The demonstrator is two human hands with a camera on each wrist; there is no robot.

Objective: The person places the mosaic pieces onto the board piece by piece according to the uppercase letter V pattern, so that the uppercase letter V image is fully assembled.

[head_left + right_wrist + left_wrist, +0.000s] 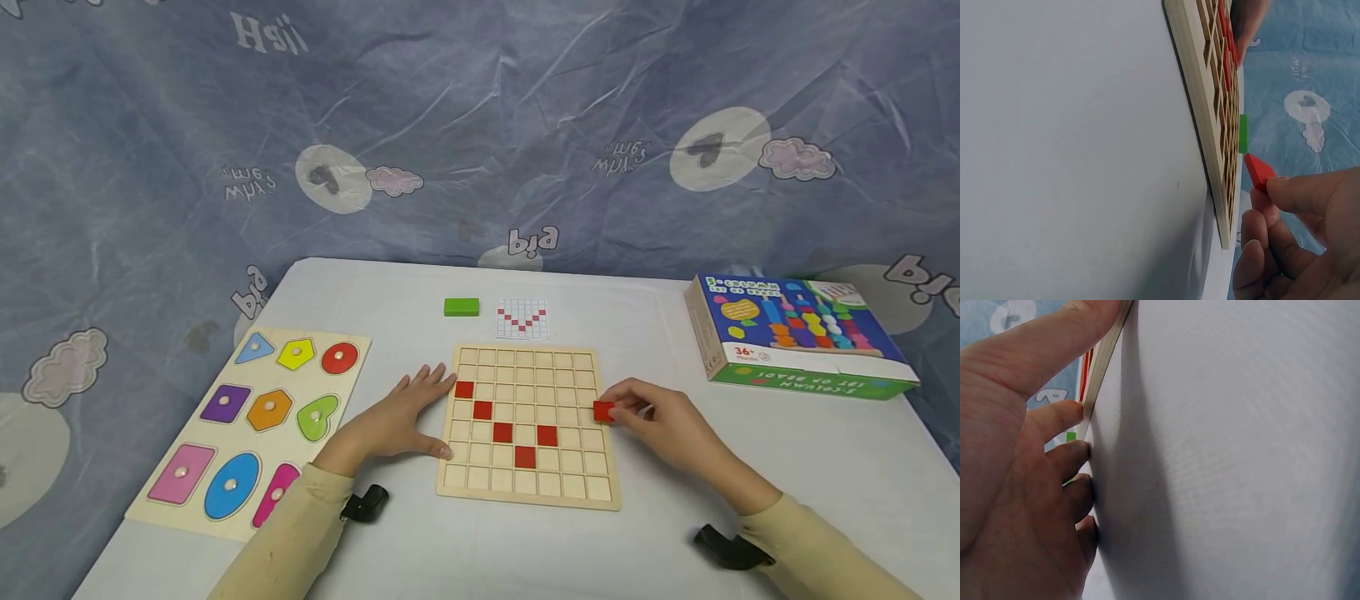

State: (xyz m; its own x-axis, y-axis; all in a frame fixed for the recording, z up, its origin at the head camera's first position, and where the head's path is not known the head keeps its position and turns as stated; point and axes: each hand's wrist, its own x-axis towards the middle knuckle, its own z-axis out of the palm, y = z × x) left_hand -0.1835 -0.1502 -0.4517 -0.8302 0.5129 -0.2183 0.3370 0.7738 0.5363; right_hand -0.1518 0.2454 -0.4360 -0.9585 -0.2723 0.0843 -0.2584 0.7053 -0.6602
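A wooden grid board (528, 502) lies on the white table, with several red square tiles (525, 457) set in its cells in a V-like line. My right hand (663, 417) pinches another red tile (1260, 170) between thumb and fingers, over the board's right edge. On the opposite side, my left hand (405, 417) is spread, its thumb and index finger touching the board's left edge. Behind the board lies a small card (522, 319) printed with a grid and a V of red squares.
A green block (461, 307) sits beside the card. To the left is a wooden shape puzzle (356, 354) with colourful knobbed pieces, partly covered by the left sleeve. A blue and green toy box (802, 333) stands at the back right. Patterned cloth hangs behind the table.
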